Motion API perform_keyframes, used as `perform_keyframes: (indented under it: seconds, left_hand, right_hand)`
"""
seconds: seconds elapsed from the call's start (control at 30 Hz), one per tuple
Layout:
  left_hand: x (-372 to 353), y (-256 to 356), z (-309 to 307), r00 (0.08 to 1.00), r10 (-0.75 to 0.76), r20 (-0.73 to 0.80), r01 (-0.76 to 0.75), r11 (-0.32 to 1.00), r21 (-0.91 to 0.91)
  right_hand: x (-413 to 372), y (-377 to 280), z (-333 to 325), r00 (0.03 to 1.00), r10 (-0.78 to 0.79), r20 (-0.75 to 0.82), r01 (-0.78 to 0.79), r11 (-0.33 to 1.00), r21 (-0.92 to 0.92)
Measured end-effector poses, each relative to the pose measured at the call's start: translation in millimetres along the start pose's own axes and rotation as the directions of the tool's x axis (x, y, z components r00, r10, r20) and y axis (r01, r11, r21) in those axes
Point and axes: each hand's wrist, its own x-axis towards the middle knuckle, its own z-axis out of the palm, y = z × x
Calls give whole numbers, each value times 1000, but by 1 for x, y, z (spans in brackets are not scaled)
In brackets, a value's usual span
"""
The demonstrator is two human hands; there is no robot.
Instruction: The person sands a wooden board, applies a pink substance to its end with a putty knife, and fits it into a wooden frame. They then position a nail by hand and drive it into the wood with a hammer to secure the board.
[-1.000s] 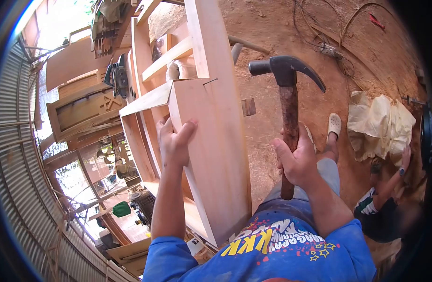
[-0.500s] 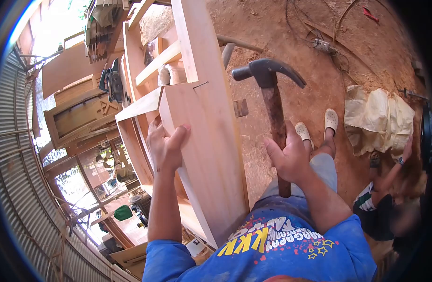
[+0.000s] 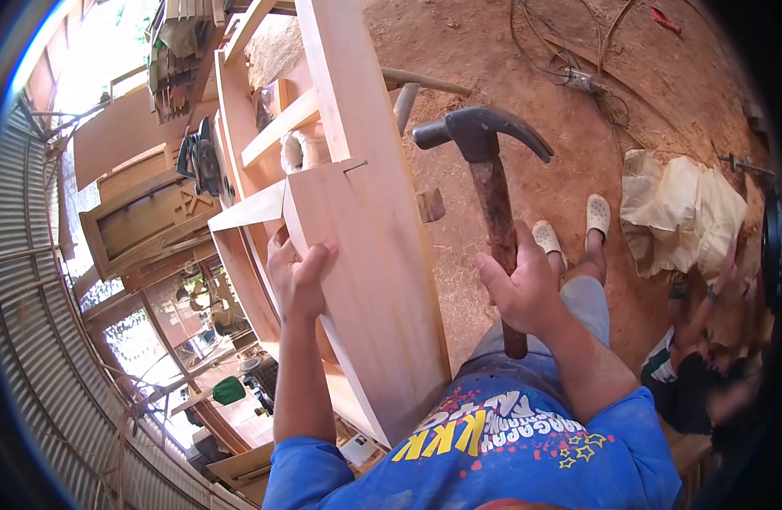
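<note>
My right hand (image 3: 523,282) is wrapped around the handle of a claw hammer (image 3: 495,183), its dark head raised over the ground to the right of the woodwork. With my left hand (image 3: 297,274) I grip the edge of a pale wooden board (image 3: 370,255), thumb on its face and fingers behind it. The board belongs to a wooden frame (image 3: 344,76) with crosspieces. A nail (image 3: 356,167) sticks partly out near the board's notched upper end, apart from the hammer. A roll of tape-like material (image 3: 297,151) sits inside the frame.
A power tool (image 3: 202,157) stands on the frame's far side. A carved door panel (image 3: 144,212) lies farther left. At right, a co-worker (image 3: 697,365) sits by a crumpled sack (image 3: 682,208). A power strip (image 3: 583,81) and cables lie on the dirt floor.
The view has shifted slightly. My left hand stays on the board and the hammer remains raised, nearly still. The co-worker's hand beside the sack has moved.
</note>
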Motion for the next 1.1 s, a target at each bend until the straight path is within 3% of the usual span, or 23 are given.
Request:
perform_keyframes:
  seconds: [0.07,0.17,0.37,0.5,0.57,0.7,0.77,0.87,0.9,1.0,1.03,1.1]
  left_hand:
    - [0,-5,-3,999,-48,12,48,999,-12]
    - [-2,-6,-5,997,-72,18,73,997,-9]
    - [-3,-8,-5,998,-61,15,61,998,1]
    - [0,-4,-8,998,-34,49,33,999,20]
    - [2,-8,-9,990,-109,88,111,994,-21]
    - [7,-11,-8,955,-256,149,274,955,-116]
    - [5,-4,-3,965,-200,168,236,945,-229]
    - [2,0,-1,972,-171,160,212,935,-285]
    - [1,0,-1,973,-172,156,211,935,-285]
    - [0,-5,-1,979,-151,137,180,954,-238]
    - [1,-3,0,979,-145,146,178,952,-247]
    - [-3,3,0,974,-150,170,191,947,-259]
  right_hand:
    - [3,4,3,995,-80,-56,80,997,-9]
    - [7,-1,3,998,-36,-41,39,997,71]
    - [10,-11,-2,998,54,23,-55,998,41]
    - [10,-13,-3,999,30,43,-31,999,27]
    - [10,-13,-3,999,-19,36,18,999,36]
    - [-1,-7,16,997,-75,-16,76,951,300]
    - [-11,-1,36,980,-151,-126,189,903,386]
    - [-6,30,60,984,-163,-70,176,947,268]
    - [3,23,59,987,-159,-27,161,985,60]
    - [5,18,52,989,-135,-67,143,981,133]
    - [-5,5,44,985,-105,-138,144,937,319]
    - [-12,-9,28,885,-317,-340,454,747,485]
